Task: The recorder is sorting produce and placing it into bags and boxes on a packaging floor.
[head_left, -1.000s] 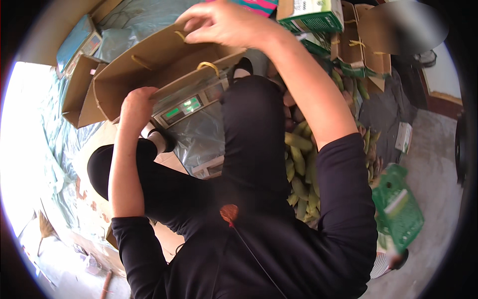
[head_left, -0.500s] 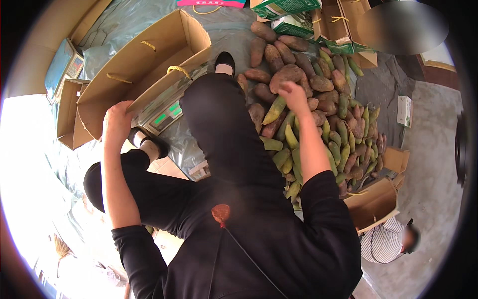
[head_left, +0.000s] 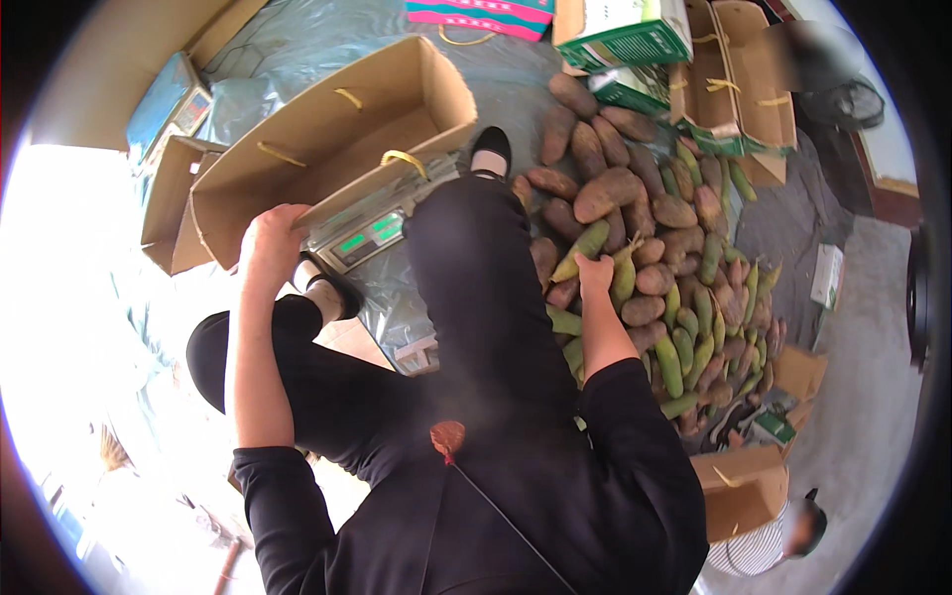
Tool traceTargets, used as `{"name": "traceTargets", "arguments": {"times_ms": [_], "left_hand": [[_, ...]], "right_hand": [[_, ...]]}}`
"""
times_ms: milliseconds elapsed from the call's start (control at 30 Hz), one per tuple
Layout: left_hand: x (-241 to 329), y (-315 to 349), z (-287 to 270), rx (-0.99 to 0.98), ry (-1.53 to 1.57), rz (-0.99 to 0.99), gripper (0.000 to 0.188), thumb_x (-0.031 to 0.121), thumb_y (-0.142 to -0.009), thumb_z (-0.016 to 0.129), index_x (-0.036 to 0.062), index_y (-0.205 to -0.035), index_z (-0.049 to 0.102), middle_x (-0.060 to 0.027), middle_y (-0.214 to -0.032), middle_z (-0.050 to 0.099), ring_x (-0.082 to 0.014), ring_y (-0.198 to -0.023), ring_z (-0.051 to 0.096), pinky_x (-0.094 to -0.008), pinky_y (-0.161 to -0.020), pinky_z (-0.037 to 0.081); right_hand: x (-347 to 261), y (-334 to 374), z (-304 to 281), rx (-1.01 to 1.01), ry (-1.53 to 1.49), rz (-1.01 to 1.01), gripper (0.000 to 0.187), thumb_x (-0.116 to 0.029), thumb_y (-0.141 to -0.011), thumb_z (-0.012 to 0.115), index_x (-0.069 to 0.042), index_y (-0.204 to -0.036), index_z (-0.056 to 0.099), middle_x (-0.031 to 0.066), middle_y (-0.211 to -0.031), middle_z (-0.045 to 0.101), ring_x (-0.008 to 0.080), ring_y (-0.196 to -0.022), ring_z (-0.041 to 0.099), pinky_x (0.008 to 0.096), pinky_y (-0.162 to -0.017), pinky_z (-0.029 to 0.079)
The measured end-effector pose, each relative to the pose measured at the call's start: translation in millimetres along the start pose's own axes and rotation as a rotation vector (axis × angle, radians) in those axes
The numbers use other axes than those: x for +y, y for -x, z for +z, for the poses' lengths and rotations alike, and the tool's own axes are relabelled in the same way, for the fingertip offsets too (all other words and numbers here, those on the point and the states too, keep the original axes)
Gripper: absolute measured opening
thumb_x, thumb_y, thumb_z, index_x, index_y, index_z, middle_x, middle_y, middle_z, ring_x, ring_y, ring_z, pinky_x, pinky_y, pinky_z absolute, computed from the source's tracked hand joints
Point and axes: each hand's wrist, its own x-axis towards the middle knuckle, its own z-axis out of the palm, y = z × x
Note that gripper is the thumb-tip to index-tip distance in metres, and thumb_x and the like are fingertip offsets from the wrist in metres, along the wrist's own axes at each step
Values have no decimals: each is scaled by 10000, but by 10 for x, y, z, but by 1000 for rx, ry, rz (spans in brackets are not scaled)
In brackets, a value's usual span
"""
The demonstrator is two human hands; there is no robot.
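Box of brown cardboard (head_left: 307, 124), long, open-topped, with yellow cord handles, at your 10–11 o'clock. Your left hand (head_left: 270, 238), near 9–10 o'clock, pinches its near wall. Silver scale with green-lit display (head_left: 372, 235) at 10 o'clock, beside that wall. Your right hand (head_left: 595, 274) at 2 o'clock, fingers against tapered yellow-green vegetable (head_left: 582, 249); cannot tell whether they close on it. Vegetable lies on pile of brown and green oblong produce (head_left: 684, 268), spread 1 to 4 o'clock.
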Motion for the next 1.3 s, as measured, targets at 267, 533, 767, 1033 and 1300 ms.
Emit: {"name": "traceTargets", "arguments": {"times_ms": [267, 533, 767, 1033, 1300], "left_hand": [[-104, 20, 25, 17, 3, -26, 276, 5, -749, 583, 60, -1001, 680, -147, -936, 652, -313, -912, 621, -374, -823, 477], [-101, 13, 10, 20, -26, 10, 312, -36, -735, 539, 81, -984, 684, -135, -941, 652, -321, -912, 612, -392, -826, 484], [-174, -1, 57, 41, 18, 53, 297, -35, -717, 538, 65, -950, 694, -158, -878, 655, -327, -885, 619, -394, -815, 487], [-205, 36, 47, -37, -100, 80, 255, -2, -755, 573, 56, -977, 684, -156, -890, 646, -335, -892, 607, -397, -826, 483], [-170, 29, 75, -30, -103, 106, 245, 13, -754, 572, 52, -968, 684, -157, -893, 646, -332, -895, 610, -405, -830, 484]], "right_hand": [[-327, 105, 131, -14, -5, 137, 816, -238, -610, 836, 82, -1227, 409, 275, -1193, 540, 391, -1109, 545, 430, -949, 447], [-281, 45, -60, -239, -524, 427, 406, -40, -671, 772, -16, -1036, 596, 98, -1004, 608, 223, -833, 607, 345, -653, 485], [-513, 259, -458, -456, -566, 0, 623, 15, -662, 753, 51, -1216, 468, 109, -1062, 602, 219, -930, 596, 329, -822, 477], [-2807, 979, -1470, -608, -511, -770, 601, 58, -696, 657, 29, -1256, 440, 97, -1142, 570, 178, -1040, 570, 307, -924, 440], [-4269, 1910, -1056, -771, -18, -1516, 597, 14, -652, 711, -31, -1207, 495, 109, -1115, 600, 203, -1035, 585, 321, -916, 454]]}}
